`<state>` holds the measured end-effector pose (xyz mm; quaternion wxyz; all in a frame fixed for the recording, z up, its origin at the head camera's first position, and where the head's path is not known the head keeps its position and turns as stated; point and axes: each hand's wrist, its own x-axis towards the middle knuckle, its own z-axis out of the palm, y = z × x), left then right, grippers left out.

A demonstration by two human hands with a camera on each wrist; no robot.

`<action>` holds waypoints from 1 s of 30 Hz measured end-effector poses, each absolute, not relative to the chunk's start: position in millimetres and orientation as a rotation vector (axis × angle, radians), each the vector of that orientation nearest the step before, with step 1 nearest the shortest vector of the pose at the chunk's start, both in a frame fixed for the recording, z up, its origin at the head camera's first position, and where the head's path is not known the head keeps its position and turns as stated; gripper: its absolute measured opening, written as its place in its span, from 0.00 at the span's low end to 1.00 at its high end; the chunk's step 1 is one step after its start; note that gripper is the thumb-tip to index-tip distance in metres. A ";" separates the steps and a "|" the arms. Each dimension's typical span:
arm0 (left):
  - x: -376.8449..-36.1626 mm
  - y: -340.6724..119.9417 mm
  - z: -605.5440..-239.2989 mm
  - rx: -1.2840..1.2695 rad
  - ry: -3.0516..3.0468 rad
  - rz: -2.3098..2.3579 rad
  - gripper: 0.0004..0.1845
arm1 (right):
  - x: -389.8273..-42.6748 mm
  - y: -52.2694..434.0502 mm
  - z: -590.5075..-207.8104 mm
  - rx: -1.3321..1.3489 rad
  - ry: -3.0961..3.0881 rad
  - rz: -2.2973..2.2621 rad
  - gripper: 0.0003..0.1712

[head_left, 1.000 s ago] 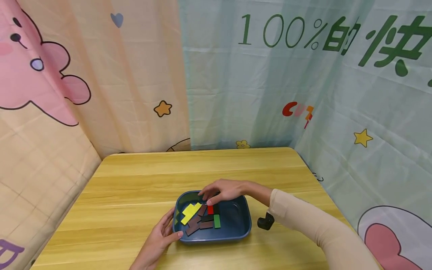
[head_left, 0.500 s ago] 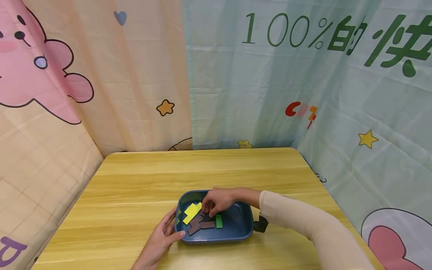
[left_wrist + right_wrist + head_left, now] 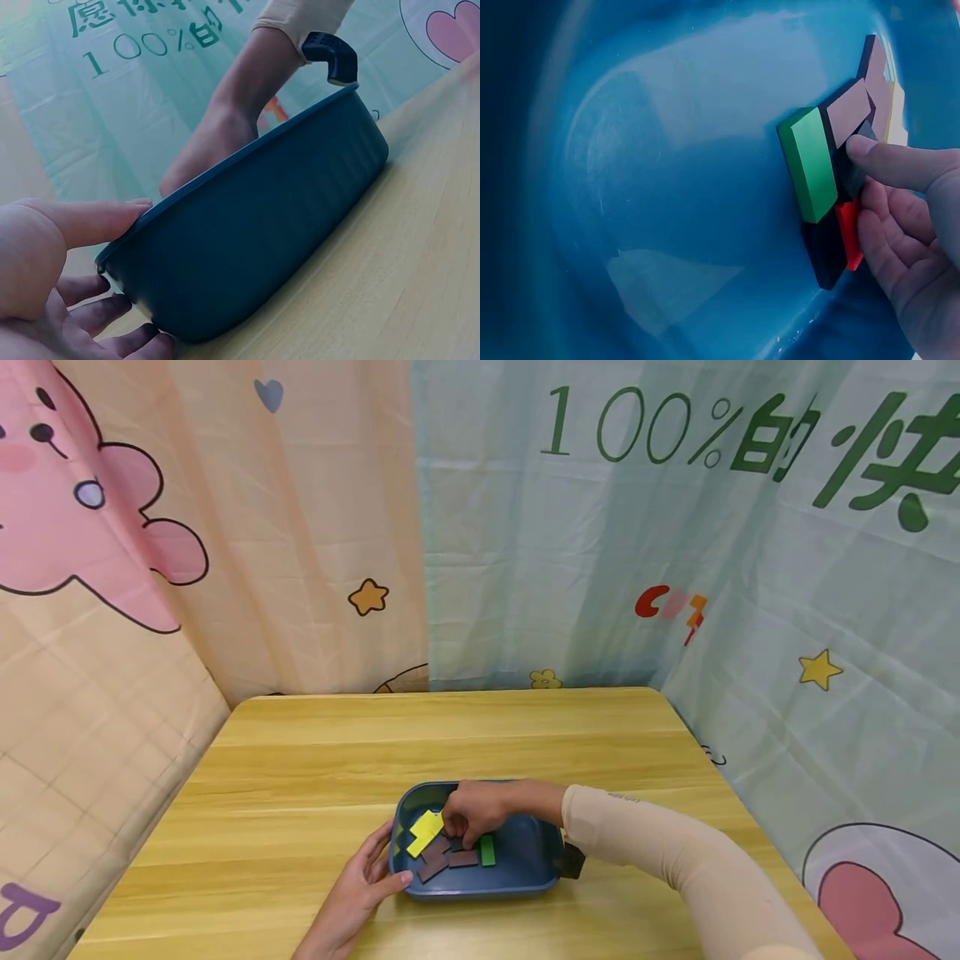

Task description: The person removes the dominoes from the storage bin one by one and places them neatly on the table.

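Note:
A blue plastic bin (image 3: 521, 856) holds flat rectangular blocks at its left side. My left hand (image 3: 351, 887) grips its left end, thumb on the rim and fingers against the outside wall (image 3: 247, 240). Inside, my right hand (image 3: 480, 806) reaches down among the blocks. Its thumb and curled fingers pinch a black block (image 3: 847, 176). Beside that lie a green block (image 3: 487, 850), a red block (image 3: 850, 232) partly behind the fingers and another black block (image 3: 824, 255). Several brown blocks (image 3: 462, 858) and yellow blocks (image 3: 425, 832) lie further left.
The bin stands on a wood-grain table (image 3: 315, 752) near its front side. Printed curtains (image 3: 517, 568) enclose the table's back and sides. A black wrist camera (image 3: 572, 862) under the right sleeve overlaps the bin's right rim.
My right hand has come down from over the bin to the blocks, and its fingers have closed together. The left hand keeps its grip on the bin.

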<state>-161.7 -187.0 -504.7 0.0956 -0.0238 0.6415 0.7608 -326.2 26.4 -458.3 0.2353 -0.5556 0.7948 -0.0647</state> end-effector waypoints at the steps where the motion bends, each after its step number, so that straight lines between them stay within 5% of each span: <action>1: -161.4 -187.3 -504.4 -0.078 1.909 2.248 0.45 | -325.7 25.8 -458.5 -1.522 2.178 -0.180 0.11; 30: -160.3 -186.6 -503.6 -0.081 1.943 2.252 0.45 | -329.3 80.2 -414.3 -1.314 2.236 -0.605 0.07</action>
